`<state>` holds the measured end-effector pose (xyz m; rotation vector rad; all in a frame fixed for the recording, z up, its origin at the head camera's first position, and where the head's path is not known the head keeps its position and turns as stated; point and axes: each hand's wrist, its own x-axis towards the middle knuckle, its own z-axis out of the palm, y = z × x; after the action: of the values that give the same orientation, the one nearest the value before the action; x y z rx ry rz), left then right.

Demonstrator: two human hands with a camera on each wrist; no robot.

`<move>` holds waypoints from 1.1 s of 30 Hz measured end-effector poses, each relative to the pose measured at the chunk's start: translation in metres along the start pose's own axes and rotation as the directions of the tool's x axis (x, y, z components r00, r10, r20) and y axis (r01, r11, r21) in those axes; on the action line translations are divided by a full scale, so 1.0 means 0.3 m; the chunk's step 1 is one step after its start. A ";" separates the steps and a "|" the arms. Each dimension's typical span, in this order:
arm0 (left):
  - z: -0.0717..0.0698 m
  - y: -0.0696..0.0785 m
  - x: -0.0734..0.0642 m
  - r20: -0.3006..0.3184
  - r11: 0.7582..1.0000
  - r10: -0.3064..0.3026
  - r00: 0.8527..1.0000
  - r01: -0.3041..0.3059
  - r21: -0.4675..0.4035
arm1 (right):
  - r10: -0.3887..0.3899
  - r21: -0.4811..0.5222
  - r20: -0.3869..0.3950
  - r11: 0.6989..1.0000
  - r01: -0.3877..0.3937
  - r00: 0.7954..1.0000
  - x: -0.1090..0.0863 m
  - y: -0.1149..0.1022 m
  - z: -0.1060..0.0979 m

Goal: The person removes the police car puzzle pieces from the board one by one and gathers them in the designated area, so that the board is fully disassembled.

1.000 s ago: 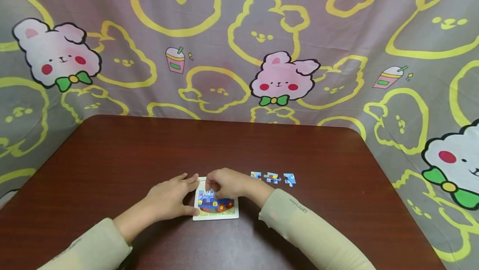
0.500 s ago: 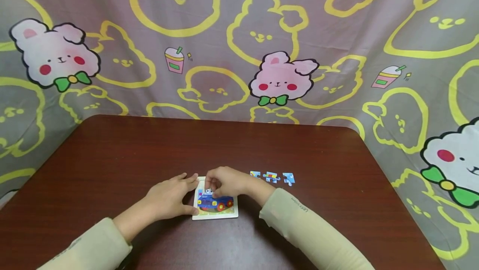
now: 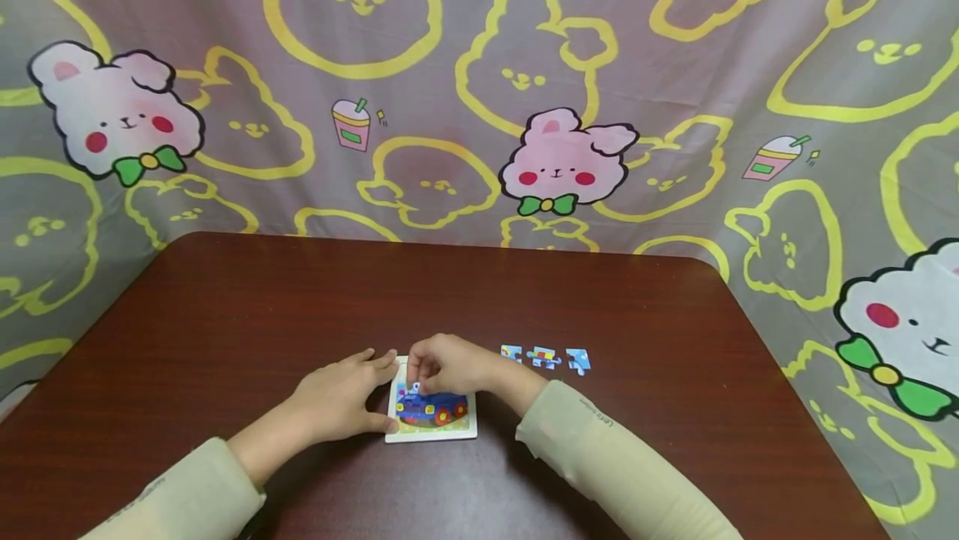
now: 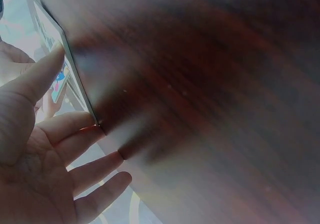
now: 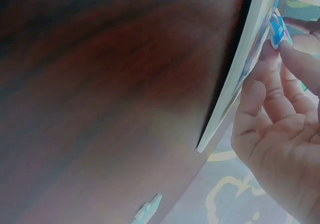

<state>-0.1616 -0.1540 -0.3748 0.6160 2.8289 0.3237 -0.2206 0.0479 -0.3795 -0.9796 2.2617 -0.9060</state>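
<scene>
A jigsaw puzzle board [image 3: 430, 438] with a white rim and a blue truck picture lies on the table. My left hand [image 3: 337, 397] rests at its left side, fingers extended; in the left wrist view the thumb [image 4: 47, 66] touches the board's edge. Over the upper part of the picture, my right hand [image 3: 453, 364] pinches a puzzle piece [image 5: 279, 29]. This blue piece stands tilted between thumb and fingertip in the right wrist view. From the head, the fingers hide most of it and part of the picture.
Right of the board lie three loose pieces in a row: a left one [image 3: 513, 351], a middle one [image 3: 544, 355] and a right one [image 3: 578, 359]. The dark red-brown table [image 3: 599, 299] ends at a patterned cloth [image 3: 442, 116] hanging behind and beside it.
My right hand has shifted slightly left over the board, with the piece in its fingertips. My left hand keeps its place at the board's side, and the loose pieces lie as before.
</scene>
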 end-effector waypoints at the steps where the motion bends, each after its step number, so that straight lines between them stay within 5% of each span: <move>1: 0.000 0.001 0.000 0.001 1.000 -0.001 1.000 0.001 0.000 | -0.001 0.001 0.001 1.000 0.001 1.000 -0.001 -0.001 0.000; 25: -0.003 0.007 -0.001 -0.008 1.000 0.003 1.000 -0.003 0.011 | -0.004 0.018 -0.036 1.000 0.004 0.999 -0.017 0.002 -0.003; 33: 0.004 0.005 0.002 0.006 1.000 -0.002 1.000 0.002 0.002 | -0.009 0.092 -0.061 0.996 0.014 0.998 -0.050 0.010 -0.023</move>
<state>-0.1614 -0.1522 -0.3756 0.6138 2.8240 0.3177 -0.2173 0.0637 -0.3745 -0.9369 2.2443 -1.0491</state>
